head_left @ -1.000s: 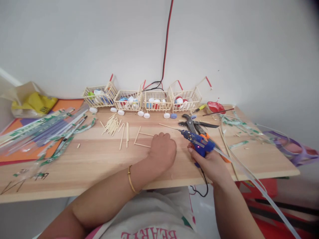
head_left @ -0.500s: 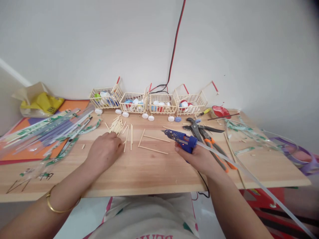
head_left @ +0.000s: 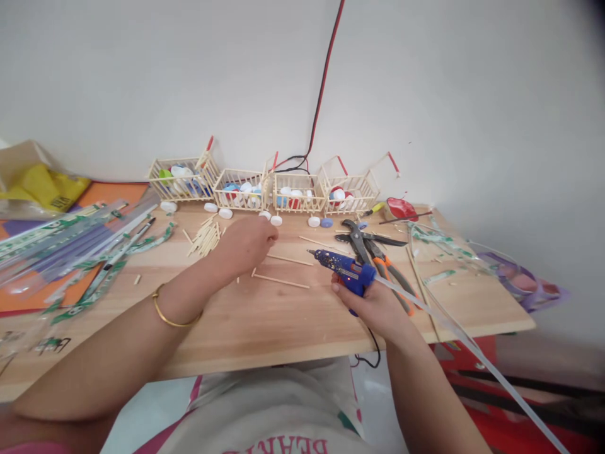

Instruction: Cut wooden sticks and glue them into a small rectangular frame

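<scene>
My right hand [head_left: 380,306] grips a blue hot glue gun [head_left: 343,265] by its handle, nozzle pointing left, with a long clear glue stick [head_left: 454,328] trailing from its back. My left hand [head_left: 246,246] is closed, palm down, above the left ends of thin wooden sticks. What its fingertips hold, if anything, is hidden. One long wooden stick [head_left: 282,281] lies flat in front of that hand, and another stick [head_left: 295,260] lies behind it, roughly parallel. To the left of the hand is a loose pile of short sticks [head_left: 205,238].
Several small stick carts [head_left: 297,195] filled with bottle caps line the wall. Orange-handled pliers [head_left: 362,243] lie behind the glue gun. Plastic-wrapped glue sticks [head_left: 70,243] cover the left side. Torn wrappers [head_left: 435,234] and a red dish [head_left: 401,209] are at the right.
My left hand has moved right from the stick pile to above the laid-out sticks. My right hand still holds the glue gun in about the same place. The view has shifted slightly.
</scene>
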Demonstrator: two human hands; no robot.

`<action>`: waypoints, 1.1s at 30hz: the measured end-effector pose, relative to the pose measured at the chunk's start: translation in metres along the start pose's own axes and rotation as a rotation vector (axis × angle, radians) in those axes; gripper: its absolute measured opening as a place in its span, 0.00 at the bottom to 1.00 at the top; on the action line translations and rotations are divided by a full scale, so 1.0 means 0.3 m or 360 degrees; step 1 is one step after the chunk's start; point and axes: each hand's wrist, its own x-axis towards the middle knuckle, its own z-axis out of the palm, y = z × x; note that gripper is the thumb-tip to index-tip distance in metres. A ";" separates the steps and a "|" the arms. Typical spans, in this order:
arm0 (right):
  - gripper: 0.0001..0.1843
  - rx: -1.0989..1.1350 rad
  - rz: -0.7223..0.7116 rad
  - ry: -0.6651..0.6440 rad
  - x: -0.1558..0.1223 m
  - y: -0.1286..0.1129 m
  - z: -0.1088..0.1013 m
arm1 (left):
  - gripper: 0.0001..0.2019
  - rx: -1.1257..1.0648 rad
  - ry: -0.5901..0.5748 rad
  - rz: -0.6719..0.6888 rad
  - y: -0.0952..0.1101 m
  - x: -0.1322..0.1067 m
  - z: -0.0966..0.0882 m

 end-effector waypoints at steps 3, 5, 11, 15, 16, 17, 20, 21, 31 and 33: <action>0.16 -0.0065 0.0042 -0.0073 -0.001 -0.017 0.006 | 0.11 -0.0043 0.0173 -0.0206 -0.030 -0.035 0.003; 0.16 -0.0101 0.0018 -0.0144 0.010 -0.031 0.022 | 0.11 -0.0081 0.0169 -0.0296 -0.054 -0.078 0.009; 0.15 -0.0082 -0.0249 -0.0248 0.054 -0.039 0.072 | 0.10 -0.0027 0.0011 -0.0169 -0.054 -0.187 0.029; 0.15 -0.0120 -0.0207 -0.0253 0.054 -0.037 0.058 | 0.10 0.0267 -0.0164 -0.0129 0.088 -0.229 0.058; 0.15 -0.0125 -0.0191 -0.0266 0.053 -0.037 0.052 | 0.10 0.0256 -0.0222 -0.0081 0.133 -0.241 0.071; 0.15 -0.0127 -0.0185 -0.0287 0.055 -0.038 0.048 | 0.11 0.0232 -0.0278 -0.0015 0.175 -0.255 0.084; 0.15 -0.0075 -0.0268 -0.0417 0.071 -0.043 0.039 | 0.17 0.0178 -0.0356 0.0227 0.263 -0.292 0.124; 0.16 -0.0042 -0.0321 -0.0480 0.081 -0.045 0.036 | 0.19 0.0179 -0.0343 0.0296 0.276 -0.298 0.135; 0.20 -0.0038 -0.0332 -0.0773 0.170 -0.087 0.004 | 0.15 0.0299 -0.0335 0.0322 0.257 -0.177 0.230; 0.21 -0.0001 -0.0350 -0.0831 0.188 -0.094 0.010 | 0.14 0.0279 -0.0339 0.0321 0.250 -0.166 0.243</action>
